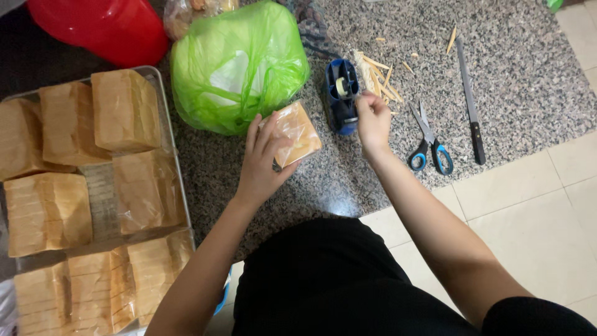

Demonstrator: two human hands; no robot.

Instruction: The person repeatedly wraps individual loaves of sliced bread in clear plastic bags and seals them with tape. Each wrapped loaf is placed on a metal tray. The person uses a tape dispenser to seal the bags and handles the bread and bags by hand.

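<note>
Head view, left hand: our left hand [261, 163] holds a small bag of sliced bread [295, 133] against the granite floor [510, 81], fingers spread over its near side, the bag tilted a little.
Head view, right hand: our right hand [372, 118] is closed narrow at the blue tape dispenser [342, 96], fingertips pinched at its cutting end; we cannot tell if tape is already between them.
Step in hand: we judge that we are at the sealing of the wrapped bread, taking tape from the dispenser.
Where the bread is: just beside the dispenser, touching the green plastic bag [239, 65] or very near to it.
Next move calls for: a piece of tape pulled free and cut clean, while the left hand keeps the bag's folded end shut.
Around us: a metal tray [163, 118] of wrapped loaves at the left, blue-handled scissors [429, 146] and a long knife [469, 102] at the right, wooden splinters [379, 78] behind the dispenser, a red basin [99, 25] far left.
</note>
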